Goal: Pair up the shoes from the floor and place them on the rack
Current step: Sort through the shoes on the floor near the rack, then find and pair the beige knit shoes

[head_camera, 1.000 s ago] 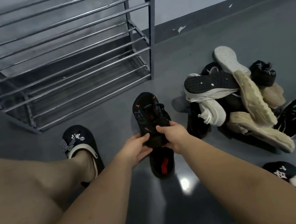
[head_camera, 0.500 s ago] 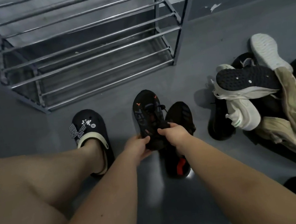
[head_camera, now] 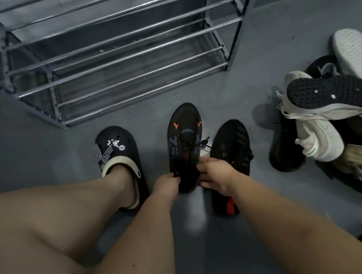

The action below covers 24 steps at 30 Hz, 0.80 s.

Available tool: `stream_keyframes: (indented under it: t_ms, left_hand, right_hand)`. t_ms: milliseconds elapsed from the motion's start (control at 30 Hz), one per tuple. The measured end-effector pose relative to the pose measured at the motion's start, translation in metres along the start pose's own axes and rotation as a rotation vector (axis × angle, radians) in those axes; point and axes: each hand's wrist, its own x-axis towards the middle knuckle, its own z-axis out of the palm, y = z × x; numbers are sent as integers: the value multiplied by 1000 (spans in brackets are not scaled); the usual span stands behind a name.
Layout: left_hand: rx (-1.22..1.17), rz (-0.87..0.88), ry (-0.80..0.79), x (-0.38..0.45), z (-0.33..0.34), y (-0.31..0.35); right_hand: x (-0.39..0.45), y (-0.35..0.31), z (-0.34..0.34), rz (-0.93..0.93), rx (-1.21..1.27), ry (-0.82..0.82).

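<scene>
Gripping the heel end of the black sneaker [head_camera: 186,145], the left hand [head_camera: 166,186] and right hand [head_camera: 217,176] curl round its collar, toe aimed at the rack [head_camera: 138,56] ahead. Its likely mate [head_camera: 231,164] lies on the floor just beside it. Risk, I'd judge: the toe slips between the lowest rails, or the partner gets left behind near the shoe pile [head_camera: 338,116].

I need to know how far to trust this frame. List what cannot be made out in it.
- Head view: the heel of the black knit sneaker with orange marks is covered by the left hand and right hand.
- The shoes low in the heap are buried under others and cut by the right edge.
- The grey metal rack's upper shelves are cut off by the top edge.
</scene>
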Motion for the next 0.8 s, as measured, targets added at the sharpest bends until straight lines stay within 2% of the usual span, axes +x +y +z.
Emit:
stream_keyframes:
  t_ms: [200,333,533,667,800]
  left_hand:
    - [47,82,16,-12,15,16]
    - [209,213,11,-28,33,28]
    - [367,385,-96,-58,78,47]
    - [402,496,-154,-81,117,61]
    - [441,551,-202,-91,150,77]
  right_hand:
    - [-20,-15,-9,-80,-58,36]
    - [-37,-22,-33,-158,-7,123]
    - [-74,-33,-91,-281,59,257]
    - [-91,-41,-132,-394,-121,373]
    - [-101,-52,-166,-450,-71,474]
